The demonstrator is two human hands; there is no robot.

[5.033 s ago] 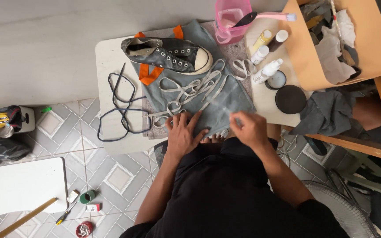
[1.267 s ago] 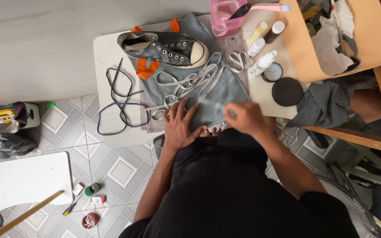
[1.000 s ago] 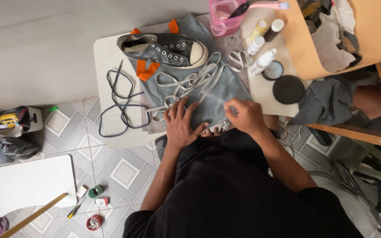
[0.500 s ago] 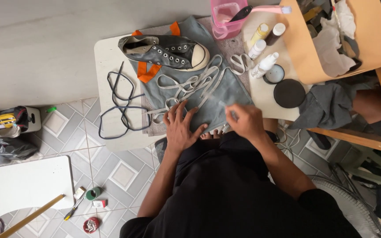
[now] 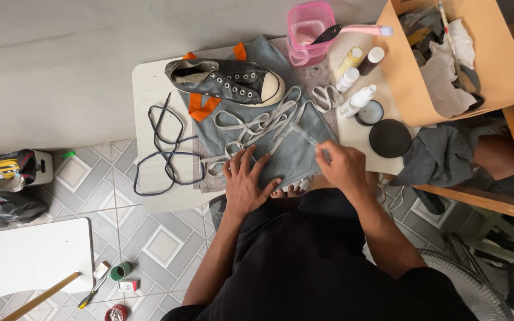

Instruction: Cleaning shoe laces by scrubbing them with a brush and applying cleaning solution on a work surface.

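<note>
Grey cloth (image 5: 295, 157) is lying under the flat, open left hand (image 5: 246, 184), while the right hand (image 5: 341, 168) is pinching a white lace (image 5: 263, 122) beside the black shoe (image 5: 224, 80).

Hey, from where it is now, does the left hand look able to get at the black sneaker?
Probably yes. The left hand lies flat on the grey cloth, and only loose white laces lie between it and the black sneaker. Nothing upright blocks the way; it looks like a forward stretch.
</note>
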